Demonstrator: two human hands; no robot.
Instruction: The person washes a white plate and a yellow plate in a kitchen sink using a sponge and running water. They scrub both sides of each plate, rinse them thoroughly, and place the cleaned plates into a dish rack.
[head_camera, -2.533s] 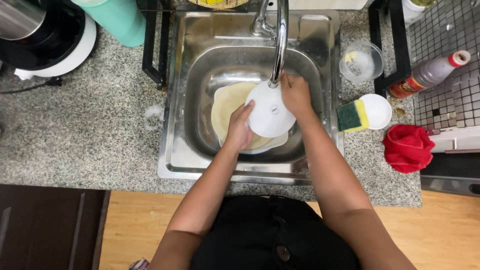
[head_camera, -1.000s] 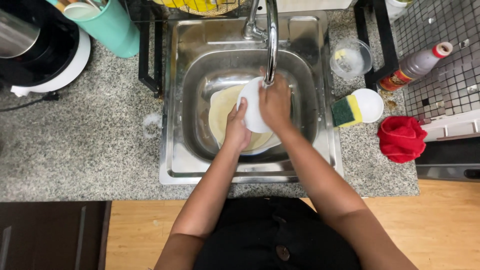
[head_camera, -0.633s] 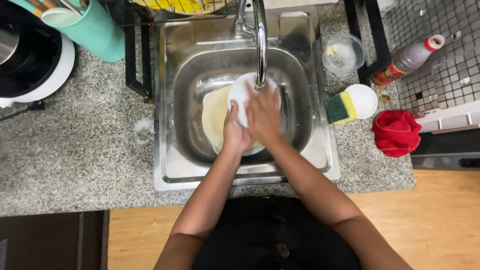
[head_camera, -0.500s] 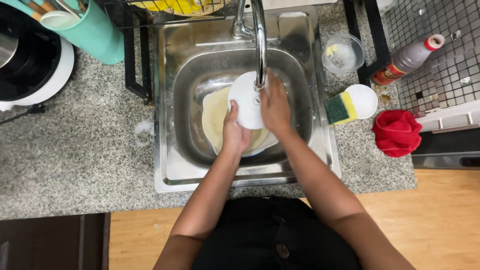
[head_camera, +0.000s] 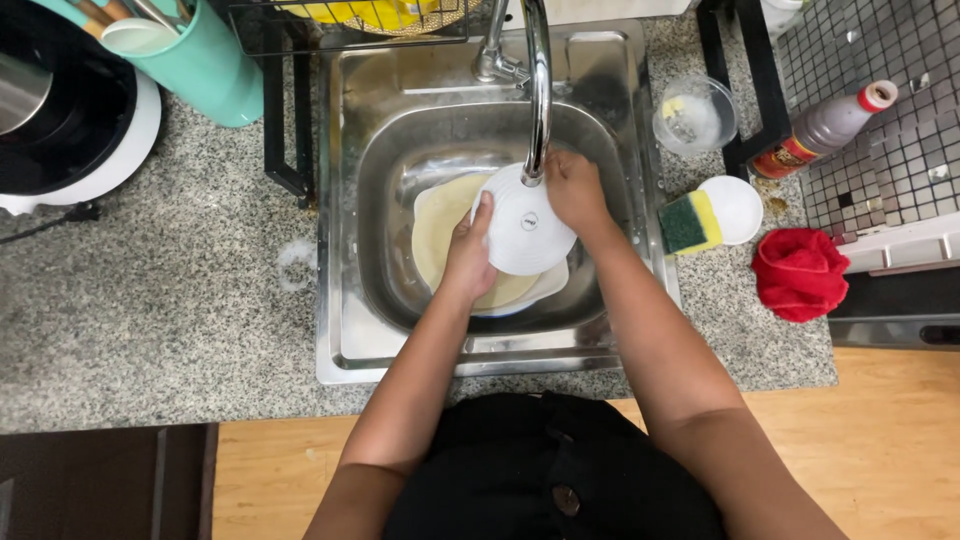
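Stainless steel sink (head_camera: 345, 330), head view, seen from above and set into a speckled granite counter (head_camera: 150, 320). At centre, a white bowl (head_camera: 525, 228) is held bottom-up under the spout of the chrome faucet (head_camera: 538, 90), over the basin. The left hand (head_camera: 468, 258) clasps the bowl's rim at 9 o'clock, fingers closed against it; the right hand (head_camera: 575, 190) presses on the rim at 1 o'clock, its fingers partly hidden behind the spout, so the exact grip on that side cannot be told. Beneath the bowl lies a larger cream-coloured plate (head_camera: 440, 225) on the basin floor. Whether water is running cannot be told.

Progress, as a judgement: the bowl appears to be in mid-wash or rinse, and the plate below seems not yet handled, so most of the washing looks left to do. A patch of suds (head_camera: 293, 262) lies on the counter at 9 o'clock of the sink.

Surroundings: a yellow-and-green sponge (head_camera: 690, 222) and a small white lid (head_camera: 738, 208) at 3 o'clock of the sink; a red cloth (head_camera: 800, 275) beyond them; a clear glass cup (head_camera: 692, 115) and a dark sauce bottle (head_camera: 825, 128) at 2 o'clock; a teal utensil holder (head_camera: 205, 60) at 10 o'clock.
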